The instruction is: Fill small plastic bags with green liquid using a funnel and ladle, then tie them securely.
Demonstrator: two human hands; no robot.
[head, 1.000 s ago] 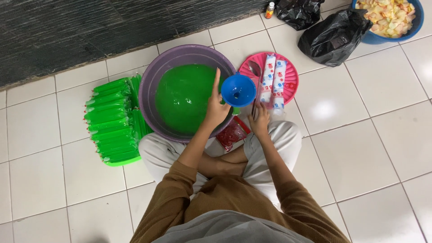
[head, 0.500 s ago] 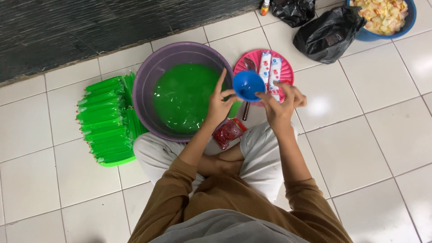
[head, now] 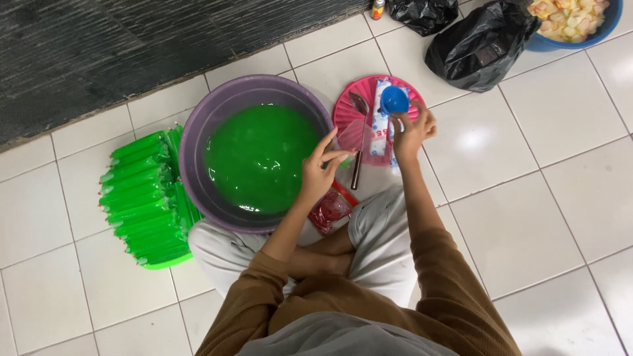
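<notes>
Right hand (head: 410, 132) pinches one small blue funnel (head: 395, 100) by its spout, over the pink tray (head: 348, 105); left hand (head: 318, 173), fingers closed, seems to pinch the mouth of one thin clear plastic bag (head: 353, 135), hard to see, just right of the basin rim. Below that hand lies a red packet (head: 331, 207); beside it one dark spoon (head: 358, 135). Left of it, one purple basin (head: 198, 142) brims with green liquid (head: 260, 157), so a nudge could likely slop it on the floor (head: 527, 217). Farther left, a stack of filled green tubes (head: 142, 198), too many to count. Beyond: two black bags (head: 478, 46).
</notes>
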